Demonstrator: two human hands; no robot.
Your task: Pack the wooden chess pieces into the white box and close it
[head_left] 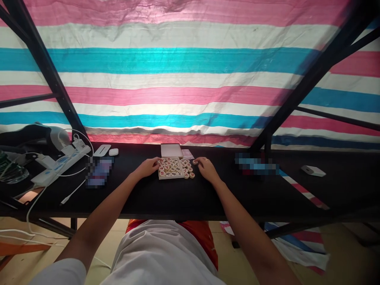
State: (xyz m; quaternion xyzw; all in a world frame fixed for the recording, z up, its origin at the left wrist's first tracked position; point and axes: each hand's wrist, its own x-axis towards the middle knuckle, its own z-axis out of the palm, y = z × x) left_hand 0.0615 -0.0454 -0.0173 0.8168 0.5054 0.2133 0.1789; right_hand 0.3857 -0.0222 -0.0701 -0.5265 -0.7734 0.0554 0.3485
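Note:
A shallow pale box (171,177) holds several rows of round Chinese chess pieces (168,168) marked with red and black characters. My left hand (148,167) is closed at the box's left edge, its fingertips on the upper left corner. More loose pieces (186,170) lie against the box's right side on the black table. To their right, my right hand (207,169) has its thumb and fingers on a single Chinese chess piece (195,162). Behind the box lies its open lid (171,151), with a pinkish paper (187,154) beside it.
On the left of the black table (142,202) are a white power strip (61,165), cables, a blurred phone-like item (99,173) and a small white case (113,152). A blurred item (257,164) and a white object (313,171) lie right. Black frame posts (299,85) flank a striped sheet (178,59).

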